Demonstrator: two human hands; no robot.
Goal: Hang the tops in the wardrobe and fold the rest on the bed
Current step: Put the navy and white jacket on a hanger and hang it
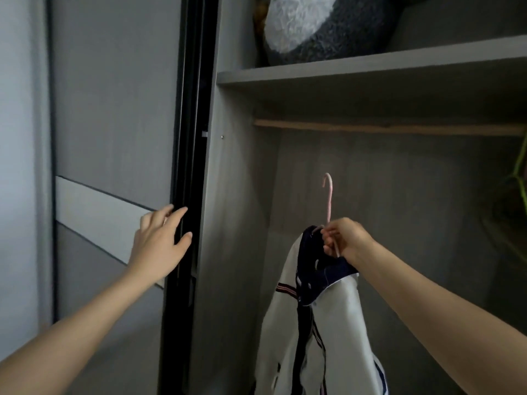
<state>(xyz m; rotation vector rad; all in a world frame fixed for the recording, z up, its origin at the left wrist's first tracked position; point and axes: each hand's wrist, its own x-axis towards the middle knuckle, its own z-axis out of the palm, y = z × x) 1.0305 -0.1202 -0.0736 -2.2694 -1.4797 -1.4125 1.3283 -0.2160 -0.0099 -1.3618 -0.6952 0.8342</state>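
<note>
Bare forearms (85,323) extend, left hand (159,243) spread at the sliding door (114,124) left of the rail (385,127), right hand (346,240) pinching a pink hanger (329,206) with a white-and-navy top (322,323) below that rail, where a tilted hook (327,178) could miss and drop it.

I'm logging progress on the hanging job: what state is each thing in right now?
sliding door: slid open
left hand: open, fingers straight at the door's edge
pink hanger: held upright, hook below the rail, not yet hung
right hand: grips the pink hanger under its hook
top: on the pink hanger, draping down
green hanger: hanging at the right edge, mostly cut off
</note>
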